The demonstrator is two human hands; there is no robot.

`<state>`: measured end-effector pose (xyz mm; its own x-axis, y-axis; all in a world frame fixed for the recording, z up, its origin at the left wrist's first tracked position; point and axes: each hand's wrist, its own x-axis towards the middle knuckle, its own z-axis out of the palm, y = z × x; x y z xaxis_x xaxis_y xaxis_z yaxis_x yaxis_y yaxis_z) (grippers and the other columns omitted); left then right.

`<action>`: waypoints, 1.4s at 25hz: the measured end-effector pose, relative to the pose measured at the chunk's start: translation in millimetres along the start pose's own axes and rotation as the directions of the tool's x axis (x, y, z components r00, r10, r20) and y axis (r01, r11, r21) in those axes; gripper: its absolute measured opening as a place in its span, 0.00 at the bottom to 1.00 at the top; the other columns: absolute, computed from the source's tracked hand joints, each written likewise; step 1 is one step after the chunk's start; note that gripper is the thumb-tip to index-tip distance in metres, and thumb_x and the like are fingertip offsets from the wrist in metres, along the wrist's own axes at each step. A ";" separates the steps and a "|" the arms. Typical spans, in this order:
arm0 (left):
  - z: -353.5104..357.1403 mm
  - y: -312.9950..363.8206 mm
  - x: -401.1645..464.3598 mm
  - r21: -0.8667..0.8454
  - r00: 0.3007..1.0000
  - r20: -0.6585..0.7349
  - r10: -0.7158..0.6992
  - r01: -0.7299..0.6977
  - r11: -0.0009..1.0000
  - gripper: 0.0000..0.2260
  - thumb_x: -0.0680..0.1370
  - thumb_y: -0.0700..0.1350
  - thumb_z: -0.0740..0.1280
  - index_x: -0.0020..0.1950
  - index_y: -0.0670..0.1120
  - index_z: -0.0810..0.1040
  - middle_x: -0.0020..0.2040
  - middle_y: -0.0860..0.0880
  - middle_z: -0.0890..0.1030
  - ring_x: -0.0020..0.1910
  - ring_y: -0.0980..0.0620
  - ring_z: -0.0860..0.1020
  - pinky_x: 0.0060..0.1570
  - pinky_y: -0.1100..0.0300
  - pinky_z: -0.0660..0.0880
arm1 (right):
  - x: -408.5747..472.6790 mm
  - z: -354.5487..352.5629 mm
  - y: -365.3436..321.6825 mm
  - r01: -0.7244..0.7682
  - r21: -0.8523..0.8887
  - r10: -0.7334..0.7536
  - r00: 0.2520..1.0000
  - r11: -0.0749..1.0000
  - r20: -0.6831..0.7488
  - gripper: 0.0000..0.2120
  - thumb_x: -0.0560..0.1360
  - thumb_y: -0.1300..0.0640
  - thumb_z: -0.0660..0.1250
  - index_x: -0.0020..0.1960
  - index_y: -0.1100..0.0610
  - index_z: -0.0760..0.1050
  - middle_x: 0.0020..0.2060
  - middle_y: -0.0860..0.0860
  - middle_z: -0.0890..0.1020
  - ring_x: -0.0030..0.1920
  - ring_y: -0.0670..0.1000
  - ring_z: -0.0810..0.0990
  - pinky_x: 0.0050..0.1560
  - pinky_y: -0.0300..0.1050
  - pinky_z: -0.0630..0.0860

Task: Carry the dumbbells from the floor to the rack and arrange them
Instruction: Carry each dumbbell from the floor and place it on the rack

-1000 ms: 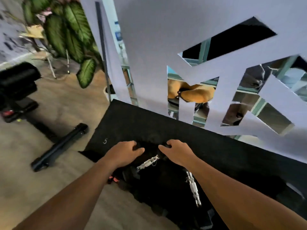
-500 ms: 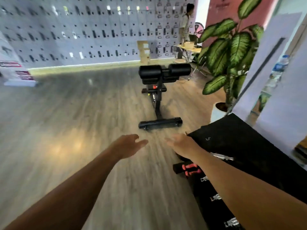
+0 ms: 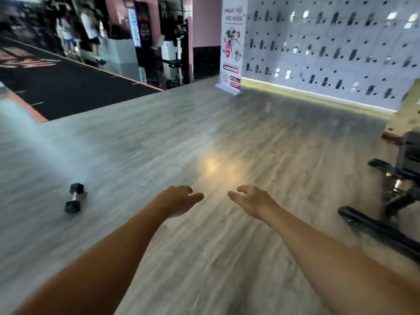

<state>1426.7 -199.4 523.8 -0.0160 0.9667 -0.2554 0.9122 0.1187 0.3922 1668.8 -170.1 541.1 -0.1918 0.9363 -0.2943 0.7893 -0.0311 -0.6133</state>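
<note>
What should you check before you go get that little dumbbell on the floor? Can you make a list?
1. Left hand empty and open: ok.
2. Right hand empty and open: ok.
3. Dumbbell in sight, lying alone on the wooden floor: ok.
4. Floor between hands and dumbbell bare: ok.
5. Bench frame at the right, away from the path: ok.
6. Dumbbell's weight marking: cannot tell, too blurred.
</note>
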 end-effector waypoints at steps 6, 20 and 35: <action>-53.2 -167.7 6.0 -0.086 0.943 -0.058 -0.328 0.323 0.943 0.38 0.76 0.72 0.50 0.63 0.44 0.81 0.64 0.43 0.82 0.61 0.41 0.79 0.62 0.48 0.74 | 121.6 100.4 -140.8 0.239 -0.143 -0.202 0.951 0.960 0.232 0.37 0.76 0.31 0.63 0.77 0.52 0.71 0.77 0.52 0.72 0.75 0.55 0.71 0.69 0.45 0.69; -220.0 -444.1 130.6 -0.208 0.713 -0.110 -0.692 0.664 0.718 0.31 0.78 0.69 0.52 0.61 0.47 0.79 0.58 0.45 0.82 0.59 0.41 0.80 0.59 0.48 0.76 | 395.4 257.0 -452.5 0.605 -0.105 -0.476 0.711 0.789 0.518 0.37 0.79 0.33 0.62 0.80 0.55 0.67 0.78 0.53 0.69 0.77 0.56 0.68 0.71 0.49 0.66; -408.7 -797.9 288.5 -0.345 0.600 -0.139 -0.788 0.717 0.606 0.27 0.76 0.67 0.55 0.58 0.49 0.79 0.60 0.46 0.81 0.60 0.41 0.78 0.59 0.47 0.75 | 626.1 455.1 -787.0 0.675 -0.166 -0.453 0.636 0.719 0.625 0.38 0.77 0.33 0.65 0.80 0.52 0.66 0.78 0.54 0.70 0.76 0.56 0.69 0.73 0.48 0.67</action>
<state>527.0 77.5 498.3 -0.7855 0.5176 -0.3392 0.4004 0.8430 0.3592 662.1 281.3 505.9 -0.8437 0.3914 -0.3674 0.5351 0.6674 -0.5179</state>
